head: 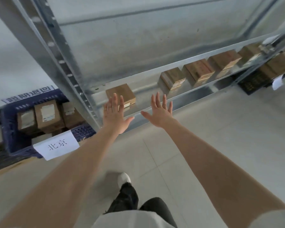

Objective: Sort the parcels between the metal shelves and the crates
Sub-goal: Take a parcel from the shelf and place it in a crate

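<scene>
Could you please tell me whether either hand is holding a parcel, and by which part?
Nothing is held: the left hand and right hand are both open, in front of the nearest parcel on the shelf.

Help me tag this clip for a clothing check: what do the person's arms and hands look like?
The left hand and right hand are bare, with no gloves or watch visible. Both forearms are uncovered. A pale grey sleeve shows only high on the right arm, at the picture's lower corner.
</scene>
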`<state>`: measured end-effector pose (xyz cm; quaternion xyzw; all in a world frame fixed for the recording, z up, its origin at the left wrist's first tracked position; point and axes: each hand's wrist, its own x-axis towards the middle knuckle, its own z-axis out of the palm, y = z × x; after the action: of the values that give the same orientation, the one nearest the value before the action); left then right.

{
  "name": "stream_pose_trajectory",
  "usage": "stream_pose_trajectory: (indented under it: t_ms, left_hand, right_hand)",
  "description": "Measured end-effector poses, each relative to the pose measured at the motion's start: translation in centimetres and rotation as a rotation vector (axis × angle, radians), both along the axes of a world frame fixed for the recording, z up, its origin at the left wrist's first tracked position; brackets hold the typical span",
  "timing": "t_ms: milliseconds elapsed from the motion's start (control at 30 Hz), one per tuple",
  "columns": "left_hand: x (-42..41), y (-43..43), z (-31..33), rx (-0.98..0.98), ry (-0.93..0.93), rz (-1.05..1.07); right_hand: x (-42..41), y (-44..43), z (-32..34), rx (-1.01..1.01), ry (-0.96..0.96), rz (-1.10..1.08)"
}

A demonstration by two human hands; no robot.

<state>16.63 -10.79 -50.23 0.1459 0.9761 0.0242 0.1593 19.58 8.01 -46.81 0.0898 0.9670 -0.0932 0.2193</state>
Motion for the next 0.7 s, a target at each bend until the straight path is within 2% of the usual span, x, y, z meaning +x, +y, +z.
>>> stream_pose_trajectory:
  t_ms: [200, 367, 600, 700]
  left_hand:
    - [-2.2, 0.4, -4.4, -0.020, -0.133, 0.120]
    - [-3.9, 1.7, -8.7, 0.007, -0.200, 0.209]
    - [-8.3, 4.7, -15.7, 0.105, -0.183, 0.441]
    - [-11.3, 4.9, -19.4, 0.191, -0.114, 0.551]
  right_hand:
    - [-3.6, 1.6, -5.5, -0.083, -0.151, 0.022]
    - [-7.0, 3.9, -9.8, -0.198, -0.191, 0.030]
    - [-14.1, 7.2, -18.0, -0.254, -0.198, 0.121]
    - [-17.6, 7.3, -22.1, -0.371, -0.160, 0.141]
